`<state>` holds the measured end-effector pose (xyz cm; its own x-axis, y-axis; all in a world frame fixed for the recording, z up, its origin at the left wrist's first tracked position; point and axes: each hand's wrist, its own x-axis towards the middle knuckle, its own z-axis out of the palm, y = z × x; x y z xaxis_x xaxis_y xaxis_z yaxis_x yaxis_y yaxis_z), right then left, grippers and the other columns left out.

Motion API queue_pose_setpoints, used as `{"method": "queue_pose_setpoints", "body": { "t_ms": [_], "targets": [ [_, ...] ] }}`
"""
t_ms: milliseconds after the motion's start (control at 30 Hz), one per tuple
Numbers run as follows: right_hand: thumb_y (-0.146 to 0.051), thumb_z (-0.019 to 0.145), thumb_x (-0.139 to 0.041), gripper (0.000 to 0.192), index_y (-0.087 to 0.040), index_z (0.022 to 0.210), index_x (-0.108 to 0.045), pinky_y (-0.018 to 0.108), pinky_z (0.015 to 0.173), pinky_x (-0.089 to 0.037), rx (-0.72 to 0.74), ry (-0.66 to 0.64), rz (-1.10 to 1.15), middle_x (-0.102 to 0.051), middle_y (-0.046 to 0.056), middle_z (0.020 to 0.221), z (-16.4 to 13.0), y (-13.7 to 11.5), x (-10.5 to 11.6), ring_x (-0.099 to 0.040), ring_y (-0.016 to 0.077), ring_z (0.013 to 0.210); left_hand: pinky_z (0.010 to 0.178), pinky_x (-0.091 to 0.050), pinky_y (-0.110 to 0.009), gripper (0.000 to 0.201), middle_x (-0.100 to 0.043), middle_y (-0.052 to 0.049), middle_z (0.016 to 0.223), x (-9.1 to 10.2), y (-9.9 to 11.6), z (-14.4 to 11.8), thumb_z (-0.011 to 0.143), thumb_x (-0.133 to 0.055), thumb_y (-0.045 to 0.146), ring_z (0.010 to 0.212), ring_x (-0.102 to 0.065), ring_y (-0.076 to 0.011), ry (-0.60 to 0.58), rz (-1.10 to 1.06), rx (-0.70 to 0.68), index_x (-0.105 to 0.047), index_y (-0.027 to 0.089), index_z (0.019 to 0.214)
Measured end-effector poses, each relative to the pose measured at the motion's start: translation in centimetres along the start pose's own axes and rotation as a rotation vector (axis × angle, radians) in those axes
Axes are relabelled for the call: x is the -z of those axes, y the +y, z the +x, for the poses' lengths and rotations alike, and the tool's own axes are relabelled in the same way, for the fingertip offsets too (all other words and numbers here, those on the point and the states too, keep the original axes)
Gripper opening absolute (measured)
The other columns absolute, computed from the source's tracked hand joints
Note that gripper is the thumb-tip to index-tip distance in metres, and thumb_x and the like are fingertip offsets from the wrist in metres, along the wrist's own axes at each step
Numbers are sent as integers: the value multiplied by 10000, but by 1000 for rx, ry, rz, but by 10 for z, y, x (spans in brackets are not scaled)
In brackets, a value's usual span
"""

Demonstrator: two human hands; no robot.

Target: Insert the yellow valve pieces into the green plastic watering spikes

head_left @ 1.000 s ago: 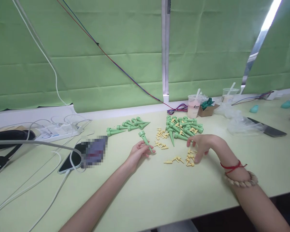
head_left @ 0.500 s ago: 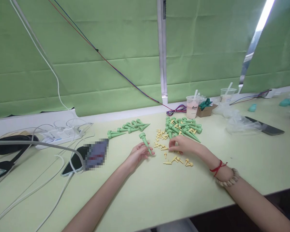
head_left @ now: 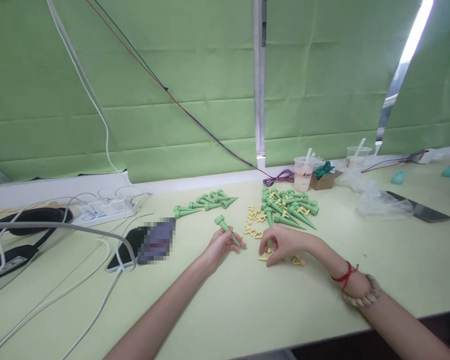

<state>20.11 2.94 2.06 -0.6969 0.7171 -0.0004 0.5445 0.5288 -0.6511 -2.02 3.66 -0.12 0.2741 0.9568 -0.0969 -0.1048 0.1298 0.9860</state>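
Note:
My left hand (head_left: 222, 246) is closed around a green plastic watering spike (head_left: 221, 223), its wide cap tilted up to the left and its point down to the right. My right hand (head_left: 281, 245) hovers low over small yellow plastic valve pieces (head_left: 263, 259), thumb and forefinger apart and curved downward. It hides some of those pieces. More yellow pieces (head_left: 252, 216) are scattered between the hands. A heap of green spikes (head_left: 288, 206), mixed with yellow pieces, lies behind my right hand. Several other green spikes (head_left: 206, 199) are laid out behind my left hand.
At left are a phone (head_left: 129, 246), loose white cables, a power strip (head_left: 108, 210) and a black strap-like item (head_left: 26, 222). Toward the back right stand a pink drink cup (head_left: 303, 175), a small cardboard box (head_left: 324, 181), a plastic bag (head_left: 382, 205) and a dark phone (head_left: 427, 210).
My right hand has moved nearer to me over the front yellow pieces, its thumb and forefinger spreading. The spike in my left hand leans a little more. The camera view has shifted slightly.

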Motion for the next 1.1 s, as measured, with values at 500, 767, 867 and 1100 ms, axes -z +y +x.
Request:
{"method": "queue_pose_setpoints", "body": {
  "t_ms": [500, 767, 867, 1100],
  "targets": [
    [-404, 707, -595, 301, -145, 855, -637, 194, 481, -353, -157, 349, 570, -600, 8, 689, 18, -12, -22, -460, 77, 529, 399, -362, -227, 167, -553, 7, 520, -2, -5, 0, 766, -374, 353, 427, -572, -161, -33, -106, 4, -352, 199, 705],
    [-438, 752, -568, 369, -222, 1046, -624, 175, 456, -300, -149, 409, 784, -544, -12, 705, 20, -12, -28, -387, 64, 532, 313, -94, -149, 418, -277, 114, 404, -33, -11, -20, 763, -327, 643, 249, -192, -34, -22, -201, 119, -309, 225, 744],
    [-466, 750, -564, 414, -208, 1071, -610, 171, 448, -307, -160, 420, 871, -586, 14, 772, 19, -15, -28, -394, 55, 522, 302, -107, -152, 407, -292, 112, 418, -42, -13, -27, 771, -314, 644, 238, -227, -44, -65, -238, 148, -324, 238, 791],
    [-410, 654, -668, 282, -173, 805, -679, 232, 503, -414, -133, 685, 510, -652, 48, 777, 17, -26, -33, -521, 121, 596, 292, -161, -169, 398, -348, 97, 422, -42, -16, -29, 798, -262, 617, 240, -363, -80, -72, -265, 155, -356, 234, 851]
  ]
}}
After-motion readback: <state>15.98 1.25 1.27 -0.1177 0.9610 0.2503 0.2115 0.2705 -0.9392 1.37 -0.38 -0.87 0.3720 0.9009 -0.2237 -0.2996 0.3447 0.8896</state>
